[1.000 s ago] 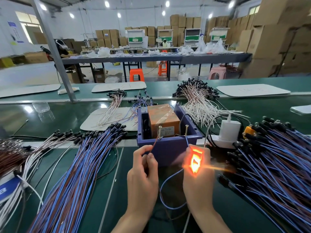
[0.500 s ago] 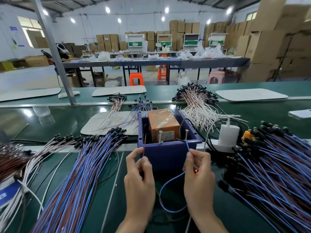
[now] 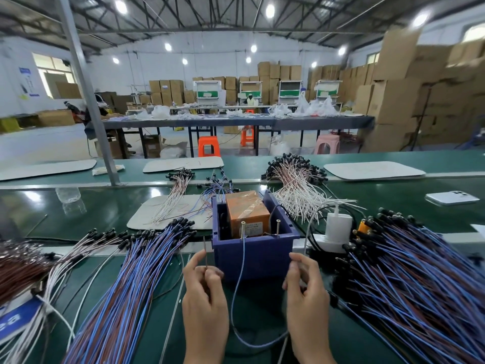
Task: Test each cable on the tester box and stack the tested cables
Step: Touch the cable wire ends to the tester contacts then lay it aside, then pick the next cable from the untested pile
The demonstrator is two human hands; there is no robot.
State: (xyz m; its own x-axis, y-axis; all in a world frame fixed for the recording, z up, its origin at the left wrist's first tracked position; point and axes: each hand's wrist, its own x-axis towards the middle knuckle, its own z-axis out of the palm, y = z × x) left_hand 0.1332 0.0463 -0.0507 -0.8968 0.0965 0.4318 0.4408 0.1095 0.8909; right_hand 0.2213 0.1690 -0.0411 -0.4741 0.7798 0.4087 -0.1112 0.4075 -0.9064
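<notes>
Head view shows tester box label (unreadable), blue tag reading "ea".

Factory assembly hall, judging by steel roof trusses, walls of stacked cartons, a long worktable with plastic stools, and a green line bench heaped with cable bundles.

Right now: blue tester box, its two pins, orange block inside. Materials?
Blue square open-top box: likely moulded plastic, matt, thick uniform walls. Two slim upright pins: probably metal, pale glint. Orange block: unclear core, wrapped in glossy clear tape.
</notes>
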